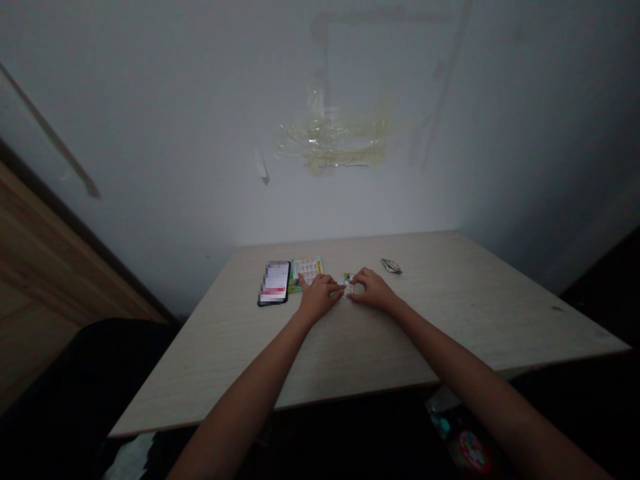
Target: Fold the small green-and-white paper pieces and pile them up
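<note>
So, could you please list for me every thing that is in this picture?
Wall: one, grey-white, behind the table
Tape: strips uncounted, clear and yellowish, on the wall
Scrap: one, whitish, on the wall, left of the tape
Panel: one, wood-brown, far left
Table: one, pale wood, centre
Phone: one, black edge, pale screen, table's left side
Sheet: one, white and green, right of the phone
Card: one, pale with green and yellow, between the hands
Packet: one, mixed colours, beyond the right hand
Objects below the table's edge: too dark to count
Hands: two, bare, left and right, at the card
Forearms: two, bare, over the table's near edge
</note>
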{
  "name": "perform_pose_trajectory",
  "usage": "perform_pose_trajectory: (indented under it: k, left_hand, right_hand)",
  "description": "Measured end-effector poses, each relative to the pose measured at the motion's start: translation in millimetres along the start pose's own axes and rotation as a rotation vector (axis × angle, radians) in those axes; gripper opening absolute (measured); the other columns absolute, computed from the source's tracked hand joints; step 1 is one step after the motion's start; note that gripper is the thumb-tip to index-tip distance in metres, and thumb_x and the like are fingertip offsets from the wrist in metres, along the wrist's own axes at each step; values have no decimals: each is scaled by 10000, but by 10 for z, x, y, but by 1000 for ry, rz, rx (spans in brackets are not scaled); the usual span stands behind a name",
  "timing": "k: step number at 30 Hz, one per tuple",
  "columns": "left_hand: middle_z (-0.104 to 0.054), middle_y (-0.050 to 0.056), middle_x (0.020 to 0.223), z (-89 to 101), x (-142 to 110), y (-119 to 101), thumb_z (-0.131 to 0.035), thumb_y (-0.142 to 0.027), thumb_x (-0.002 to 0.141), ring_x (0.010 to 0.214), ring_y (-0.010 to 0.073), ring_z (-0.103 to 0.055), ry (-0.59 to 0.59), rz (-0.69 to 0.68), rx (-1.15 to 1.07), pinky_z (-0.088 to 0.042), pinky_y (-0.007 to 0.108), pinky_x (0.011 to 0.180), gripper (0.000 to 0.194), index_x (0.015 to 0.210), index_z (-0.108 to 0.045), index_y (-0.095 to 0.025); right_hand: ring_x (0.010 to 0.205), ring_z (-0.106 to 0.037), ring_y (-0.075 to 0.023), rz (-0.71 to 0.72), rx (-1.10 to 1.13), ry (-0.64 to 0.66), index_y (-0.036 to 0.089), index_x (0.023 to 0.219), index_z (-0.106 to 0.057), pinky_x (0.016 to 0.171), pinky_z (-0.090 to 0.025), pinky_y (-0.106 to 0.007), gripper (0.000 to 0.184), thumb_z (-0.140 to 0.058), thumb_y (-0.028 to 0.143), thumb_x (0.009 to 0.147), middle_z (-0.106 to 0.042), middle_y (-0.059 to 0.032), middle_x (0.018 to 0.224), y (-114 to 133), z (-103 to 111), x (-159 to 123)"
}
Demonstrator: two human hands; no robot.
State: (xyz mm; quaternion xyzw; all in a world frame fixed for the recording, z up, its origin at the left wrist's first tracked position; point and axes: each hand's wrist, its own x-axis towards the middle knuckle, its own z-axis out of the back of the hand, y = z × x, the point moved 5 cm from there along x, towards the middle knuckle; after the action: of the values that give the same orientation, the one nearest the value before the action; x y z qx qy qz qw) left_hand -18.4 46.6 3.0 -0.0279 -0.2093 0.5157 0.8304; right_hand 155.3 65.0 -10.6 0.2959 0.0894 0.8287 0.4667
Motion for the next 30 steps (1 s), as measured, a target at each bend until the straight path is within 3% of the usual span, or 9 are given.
perform_pose_trajectory:
  k: [14, 23, 30]
  left_hand:
    - [-683, 9, 1057, -6, 9, 10, -546, -431, 915, 1148, 258, -529, -9, 22, -49, 68, 757, 1059, 220, 1046, -721, -406]
    - [-679, 20, 1119, 11, -2, 18, -530, -472, 911, 1173, 274, -522, 11, 51, -44, 10, 742, 1082, 251, 1043, -725, -383]
    - [-645, 28, 1144, 30, -13, -50, -585, -501, 868, 1202, 292, -487, 21, 35, 16, 21, 771, 1058, 286, 1092, -693, -360]
  right_hand:
    - [1017, -567, -220, 21, 50, 7, 198, 1055, -675, 912, -445, -365, 440, -773, 456, 712, -600, -80, 1071, -28, 9, -10]
    - [995, -595, -181, 72, 192, -20, 232, 976, -745, 943, -445, -340, 165, -642, 262, 851, -638, -58, 1023, -164, -32, 18]
    - [1009, -597, -191, 37, 175, 11, 250, 910, -770, 949, -447, -354, 148, -654, 325, 857, -657, -65, 1064, -145, -38, 10]
